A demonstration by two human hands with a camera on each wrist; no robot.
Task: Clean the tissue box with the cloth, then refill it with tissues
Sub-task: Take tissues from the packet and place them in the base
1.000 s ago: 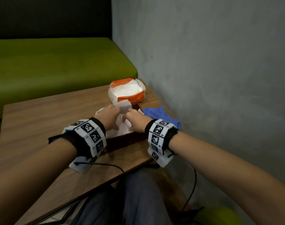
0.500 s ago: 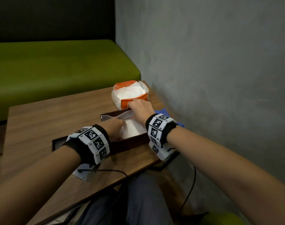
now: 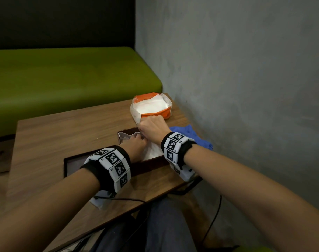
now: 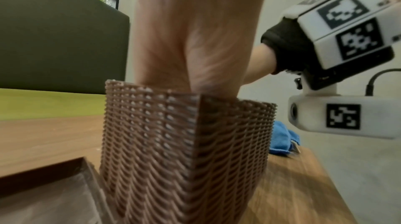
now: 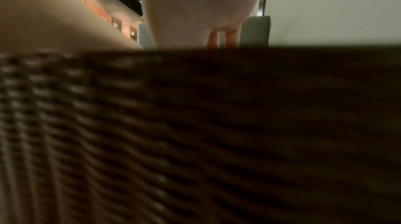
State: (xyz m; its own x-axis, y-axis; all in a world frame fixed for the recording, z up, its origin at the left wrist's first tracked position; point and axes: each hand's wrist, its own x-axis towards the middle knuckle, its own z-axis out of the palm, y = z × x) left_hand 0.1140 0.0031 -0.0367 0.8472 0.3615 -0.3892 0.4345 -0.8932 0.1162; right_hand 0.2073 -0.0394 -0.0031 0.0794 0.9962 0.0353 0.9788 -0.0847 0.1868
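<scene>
The brown woven tissue box point(image 3: 147, 164) stands open near the table's right edge, with white tissues point(image 3: 153, 151) inside. My left hand point(image 3: 135, 142) reaches into its near left part, fingers curled on the tissues. My right hand point(image 3: 152, 126) curls over the tissues' far end at the back wall. In the left wrist view my left hand point(image 4: 195, 30) goes down behind the box wall point(image 4: 173, 142), hiding the fingers. The right wrist view is filled by the box wall point(image 5: 195, 124), with my right hand point(image 5: 195, 4) above. The blue cloth point(image 3: 193, 135) lies to the right.
An opened orange tissue pack point(image 3: 151, 106) sits just behind the box. The box's dark lid point(image 3: 73, 163) lies flat to the left. The wooden table point(image 3: 64, 135) meets a grey wall point(image 3: 246, 88) on the right; a green bench point(image 3: 64, 79) stands beyond.
Both hands have lowered the tissues from above the box down into it. My right hand has moved to the far end; the left has sunk inside.
</scene>
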